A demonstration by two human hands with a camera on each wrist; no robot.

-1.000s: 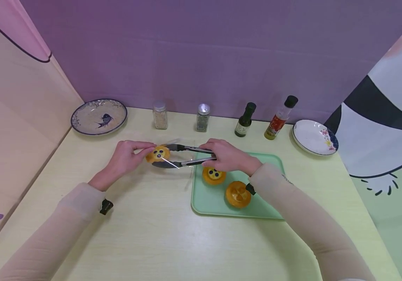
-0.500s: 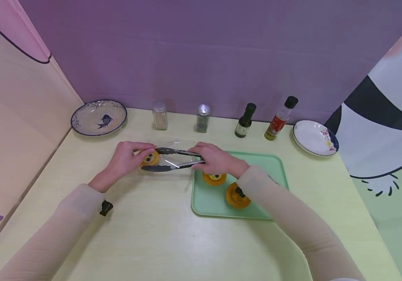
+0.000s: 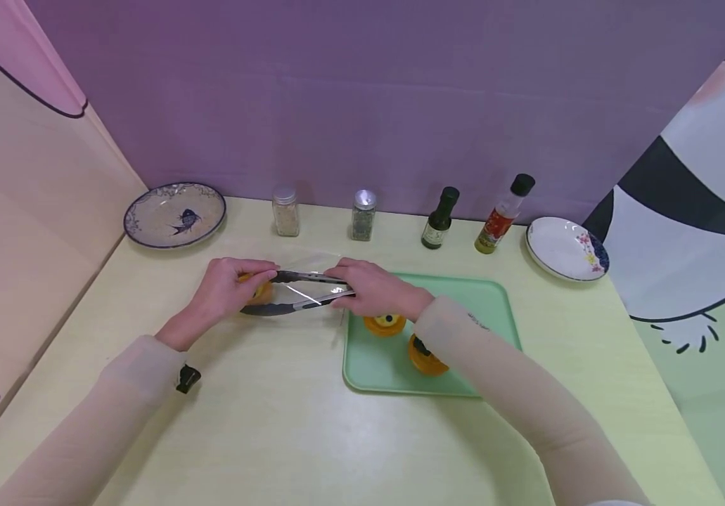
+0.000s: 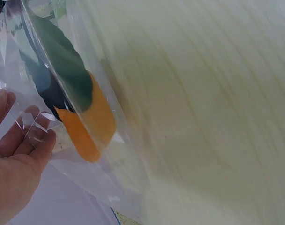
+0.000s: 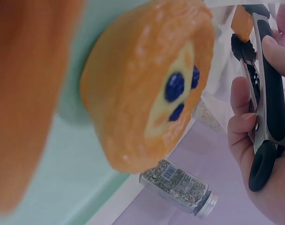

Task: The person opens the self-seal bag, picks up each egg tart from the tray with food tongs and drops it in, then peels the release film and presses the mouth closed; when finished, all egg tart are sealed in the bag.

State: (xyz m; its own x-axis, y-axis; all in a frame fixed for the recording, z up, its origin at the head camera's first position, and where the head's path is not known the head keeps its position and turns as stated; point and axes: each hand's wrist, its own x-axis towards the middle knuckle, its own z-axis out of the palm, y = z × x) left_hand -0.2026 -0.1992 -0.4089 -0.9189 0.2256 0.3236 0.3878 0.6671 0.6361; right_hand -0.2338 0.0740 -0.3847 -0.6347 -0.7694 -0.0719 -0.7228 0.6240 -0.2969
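My left hand pinches the edge of a clear plastic bag above the table. With my right hand I grip black-tipped metal tongs, which reach leftward into the bag. Between the tong tips sits a golden pastry, partly hidden behind my left fingers; in the left wrist view the pastry shows through the plastic. On a green tray lie a blueberry-topped pastry and another round pastry, partly covered by my right sleeve.
Along the back stand a blue-patterned oval plate, two spice jars, one pale and one dark, a dark bottle, a red-labelled bottle and a floral dish. A purple wall rises behind.
My right hand has moved left with the tongs, carrying the pastry deeper into the bag and behind my left fingers. The left hand has stayed nearly in place.
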